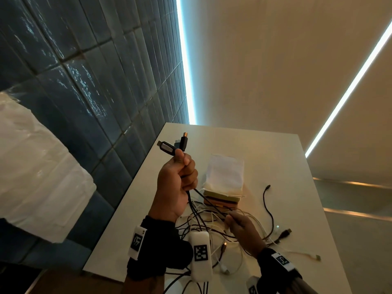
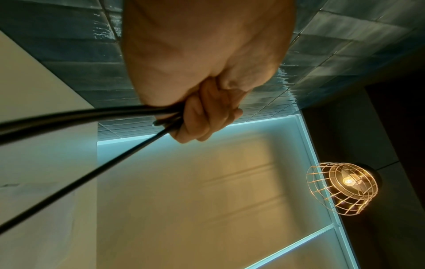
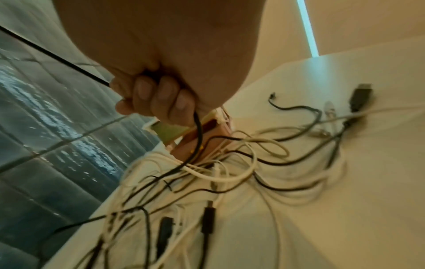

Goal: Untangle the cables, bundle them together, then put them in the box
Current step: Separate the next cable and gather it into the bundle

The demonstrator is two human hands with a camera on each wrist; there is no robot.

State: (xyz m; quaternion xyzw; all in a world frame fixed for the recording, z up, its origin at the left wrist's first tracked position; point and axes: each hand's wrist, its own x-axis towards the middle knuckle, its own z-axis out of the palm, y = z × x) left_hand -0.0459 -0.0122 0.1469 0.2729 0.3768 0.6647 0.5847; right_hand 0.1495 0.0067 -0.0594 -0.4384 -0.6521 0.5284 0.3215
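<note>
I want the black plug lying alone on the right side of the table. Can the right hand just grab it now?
Probably not right away. The right hand is already holding a black cable from the tangle. The black plug lies close beside it on the table with nothing covering it, so after letting go it looks easy to reach.

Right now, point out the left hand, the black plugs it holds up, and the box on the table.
left hand [image 1: 177, 183], head view, back of the fist.
black plugs [image 1: 169, 147], head view, body of the nearer plug.
box [image 1: 220, 201], head view, front wall.
</note>
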